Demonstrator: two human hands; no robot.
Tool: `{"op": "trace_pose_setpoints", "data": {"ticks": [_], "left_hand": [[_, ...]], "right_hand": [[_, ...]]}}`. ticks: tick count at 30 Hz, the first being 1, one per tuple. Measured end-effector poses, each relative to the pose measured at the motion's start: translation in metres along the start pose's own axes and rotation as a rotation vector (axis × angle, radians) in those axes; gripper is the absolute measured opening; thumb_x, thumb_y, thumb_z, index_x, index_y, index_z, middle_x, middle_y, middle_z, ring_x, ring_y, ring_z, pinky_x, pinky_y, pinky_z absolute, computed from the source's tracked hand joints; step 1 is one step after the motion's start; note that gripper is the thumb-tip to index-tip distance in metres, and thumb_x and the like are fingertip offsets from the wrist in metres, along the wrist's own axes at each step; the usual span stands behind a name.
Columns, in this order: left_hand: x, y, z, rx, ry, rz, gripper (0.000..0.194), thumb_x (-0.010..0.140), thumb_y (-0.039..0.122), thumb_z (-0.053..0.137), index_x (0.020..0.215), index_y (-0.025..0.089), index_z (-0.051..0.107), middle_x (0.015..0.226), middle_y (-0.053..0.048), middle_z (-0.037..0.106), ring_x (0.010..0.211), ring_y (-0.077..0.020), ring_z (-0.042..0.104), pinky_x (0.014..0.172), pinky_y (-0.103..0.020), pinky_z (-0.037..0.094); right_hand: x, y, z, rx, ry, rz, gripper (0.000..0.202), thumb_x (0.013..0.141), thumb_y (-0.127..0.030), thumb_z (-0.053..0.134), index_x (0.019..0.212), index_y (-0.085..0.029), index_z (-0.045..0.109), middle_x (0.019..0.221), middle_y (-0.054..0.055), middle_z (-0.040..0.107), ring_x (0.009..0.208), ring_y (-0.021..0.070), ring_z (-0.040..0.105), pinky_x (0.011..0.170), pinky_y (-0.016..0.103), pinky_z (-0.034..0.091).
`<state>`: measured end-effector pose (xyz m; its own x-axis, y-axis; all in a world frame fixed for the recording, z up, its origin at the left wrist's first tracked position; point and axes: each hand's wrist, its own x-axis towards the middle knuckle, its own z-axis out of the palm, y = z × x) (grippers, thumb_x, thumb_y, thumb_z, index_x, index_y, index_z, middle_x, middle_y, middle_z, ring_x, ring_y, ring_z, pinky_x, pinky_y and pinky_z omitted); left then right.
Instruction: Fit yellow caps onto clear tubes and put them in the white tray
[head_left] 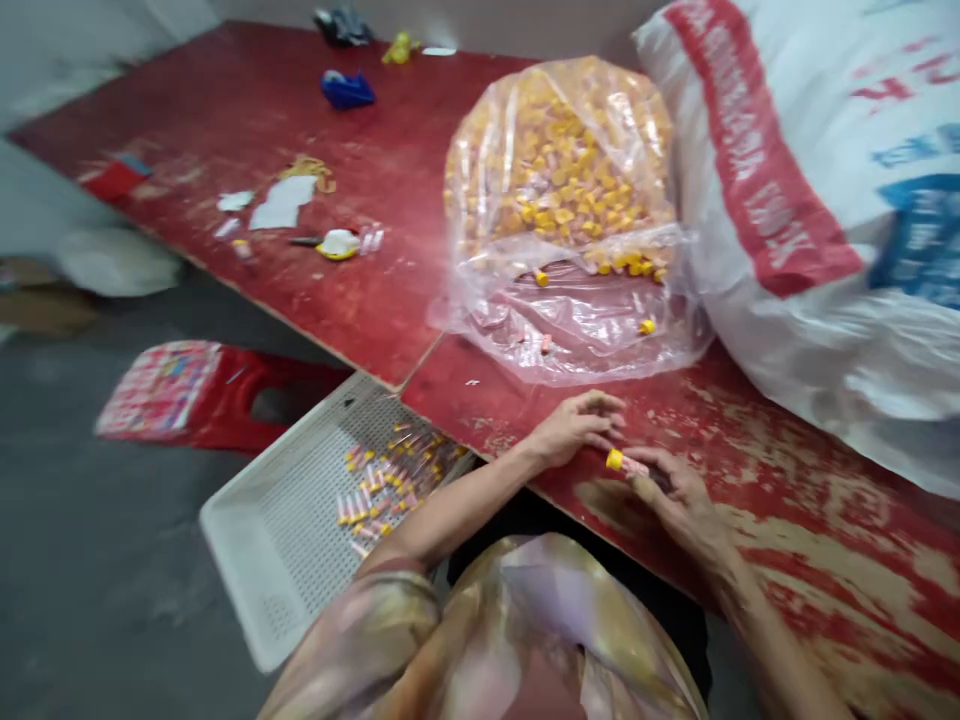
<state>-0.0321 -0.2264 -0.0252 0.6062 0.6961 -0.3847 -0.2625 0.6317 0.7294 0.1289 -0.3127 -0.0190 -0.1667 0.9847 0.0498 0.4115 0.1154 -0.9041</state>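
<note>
Between thumb and fingers, my right hand (pixel 671 490) holds a small pink-striped tube (pixel 632 467) with a yellow cap, just above the red table. My left hand (pixel 576 428) is beside the capped end, its fingers slightly curled and apart, with nothing visible in it. Beyond my hands lies a large clear plastic bag (pixel 487 225) full of yellow-capped pieces, with a few loose ones near its mouth. Below my left forearm, a white perforated basket (pixel 255 540) holds many similar tubes (pixel 375 490) with yellow caps.
A big white woven sack (pixel 810 200) stands at the right. On the table (pixel 375 300) are a blue tape dispenser (pixel 347 90), white papers (pixel 282 203), rubber bands (pixel 311 170) and a yellow-white object (pixel 339 244). A red stool (pixel 232 405) stands beyond the basket.
</note>
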Motion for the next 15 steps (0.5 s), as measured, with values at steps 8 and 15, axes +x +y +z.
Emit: {"op": "trace_pose_setpoints", "data": {"ticks": [8, 15], "left_hand": [[-0.016, -0.022, 0.01, 0.173, 0.181, -0.104, 0.07, 0.076, 0.078, 0.029, 0.077, 0.015, 0.057, 0.06, -0.004, 0.058, 0.048, -0.0119, 0.049, 0.051, -0.025, 0.037], [-0.074, 0.007, -0.03, 0.599, 0.08, 0.003, 0.051, 0.079, 0.065, 0.045, 0.067, 0.017, 0.057, 0.056, 0.003, 0.048, 0.051, -0.0089, 0.043, 0.051, -0.021, 0.031]], "right_hand": [[-0.005, -0.012, 0.043, -0.158, -0.089, -0.384, 0.017, 0.09, -0.022, 0.049, 0.106, -0.02, 0.055, 0.087, 0.005, 0.067, 0.072, 0.0165, 0.066, 0.061, 0.022, 0.051], [0.007, -0.013, 0.027, -0.422, -0.001, -0.345, 0.03, 0.087, -0.046, 0.056, 0.103, -0.02, 0.057, 0.074, 0.005, 0.062, 0.057, 0.0174, 0.058, 0.052, 0.027, 0.045]]}}
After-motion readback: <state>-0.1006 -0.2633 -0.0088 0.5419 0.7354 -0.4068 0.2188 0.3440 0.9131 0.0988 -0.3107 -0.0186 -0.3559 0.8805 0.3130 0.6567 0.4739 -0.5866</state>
